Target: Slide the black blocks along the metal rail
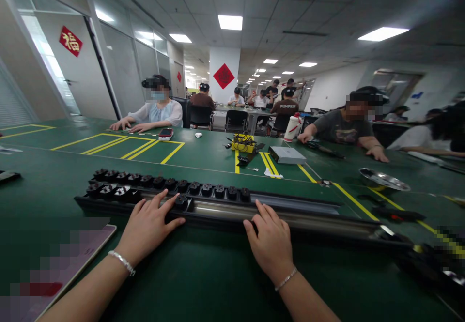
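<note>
Two long black track rails (221, 211) lie side by side across the green table, angled slightly away to the left. Small black socket modules (207, 189) sit in a row along the far rail. Several more are bunched at the near rail's left end. One single socket module (181, 201) stands apart in the near rail. My left hand (148, 222) is open, its spread fingers lying over the near rail, the index fingertip by that single module. My right hand (272, 237) is open too, fingertips resting on the near rail's edge, holding nothing.
A phone or tablet with a pale edge (95, 245) lies at the lower left. Beyond the rails are a yellow box with black cables (243, 143), a silver-grey box (287, 155) and a metal dish (384, 179). A black tool (399, 214) lies at right. Other people sit around the tables.
</note>
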The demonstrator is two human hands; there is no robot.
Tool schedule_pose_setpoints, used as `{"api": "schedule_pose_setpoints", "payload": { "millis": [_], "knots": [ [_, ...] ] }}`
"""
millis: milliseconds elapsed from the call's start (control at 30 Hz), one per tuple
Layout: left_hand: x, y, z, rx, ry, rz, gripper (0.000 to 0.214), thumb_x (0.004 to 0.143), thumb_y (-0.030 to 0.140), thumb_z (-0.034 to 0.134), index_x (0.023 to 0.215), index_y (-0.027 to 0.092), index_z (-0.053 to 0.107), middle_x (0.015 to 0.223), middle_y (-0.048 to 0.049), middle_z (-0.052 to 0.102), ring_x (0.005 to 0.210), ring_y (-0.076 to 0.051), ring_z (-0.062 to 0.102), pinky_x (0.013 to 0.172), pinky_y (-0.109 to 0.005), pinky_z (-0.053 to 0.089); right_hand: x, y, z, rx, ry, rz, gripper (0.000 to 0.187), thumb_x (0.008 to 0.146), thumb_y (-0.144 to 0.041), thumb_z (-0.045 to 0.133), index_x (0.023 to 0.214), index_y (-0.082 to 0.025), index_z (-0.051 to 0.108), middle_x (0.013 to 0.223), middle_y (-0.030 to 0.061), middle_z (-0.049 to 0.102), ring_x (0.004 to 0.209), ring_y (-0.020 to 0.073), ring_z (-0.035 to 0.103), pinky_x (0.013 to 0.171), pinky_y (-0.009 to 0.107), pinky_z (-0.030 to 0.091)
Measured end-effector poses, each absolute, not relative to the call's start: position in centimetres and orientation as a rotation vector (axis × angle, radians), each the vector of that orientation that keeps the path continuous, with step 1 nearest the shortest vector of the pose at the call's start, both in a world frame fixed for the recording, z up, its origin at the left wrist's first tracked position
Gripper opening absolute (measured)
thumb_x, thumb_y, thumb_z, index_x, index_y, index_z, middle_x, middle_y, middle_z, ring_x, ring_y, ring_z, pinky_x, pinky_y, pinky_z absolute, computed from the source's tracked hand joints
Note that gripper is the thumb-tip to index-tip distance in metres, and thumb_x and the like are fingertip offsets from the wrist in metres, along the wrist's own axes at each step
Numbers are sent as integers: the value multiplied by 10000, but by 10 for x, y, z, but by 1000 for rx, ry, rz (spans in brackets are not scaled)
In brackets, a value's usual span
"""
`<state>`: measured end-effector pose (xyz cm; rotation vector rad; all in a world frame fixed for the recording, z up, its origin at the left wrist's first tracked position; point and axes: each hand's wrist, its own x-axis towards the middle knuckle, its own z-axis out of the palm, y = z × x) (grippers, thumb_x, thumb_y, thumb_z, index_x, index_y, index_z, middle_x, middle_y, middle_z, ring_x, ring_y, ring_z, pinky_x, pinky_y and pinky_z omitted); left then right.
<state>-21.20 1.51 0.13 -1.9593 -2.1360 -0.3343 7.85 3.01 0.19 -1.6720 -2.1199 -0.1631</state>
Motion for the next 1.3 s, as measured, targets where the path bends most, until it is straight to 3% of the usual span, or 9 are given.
{"api": "schedule_pose_setpoints", "payload": {
  "millis": [300,467,767,900,1100,1300],
  "knots": [
    [-209,9,1,-1949,-2033,-321,710,718,667,405,1306,268,407,1388,-103,395,1197,-294,431,1025,-482,232,76,24,5,-1654,-2110,-203,328,886,-395,358,722,-226,587,1331,41,468,1223,252,382,875,435,326],
    [-208,8,-1,-1964,-1929,-331,663,747,624,405,1264,211,450,1394,-58,400,1288,-281,312,1041,-501,209,74,22,5,-1612,-2090,-215,311,886,-391,380,702,-229,571,1308,37,493,1216,228,400,955,444,264],
    [-210,9,-2,-1985,-1919,-326,656,768,595,402,1284,190,406,1392,-61,404,1271,-275,340,1037,-510,199,69,21,2,-1574,-2068,-252,321,882,-388,379,688,-215,568,1293,54,507,1201,237,422,990,454,220],
    [-209,8,0,-2000,-1934,-331,646,762,591,418,1274,198,413,1394,-65,400,1262,-278,352,1041,-513,189,65,20,4,-1507,-2088,-240,271,876,-333,392,783,-224,621,1268,45,531,1185,232,440,1005,434,203],
    [-208,9,3,-2014,-1954,-358,621,755,583,436,1243,200,447,1391,-71,403,1267,-282,347,1055,-506,175,63,19,4,-1510,-2119,-249,313,886,-347,371,1094,-253,585,1279,26,523,1197,222,429,1029,436,162],
    [-208,9,3,-2034,-1949,-397,582,756,566,454,1219,214,464,1390,-77,404,1272,-279,344,1065,-512,150,63,19,4,-1524,-2146,-230,286,887,-347,371,998,-271,624,1300,7,503,1217,221,408,1033,451,143]
  ]
}}
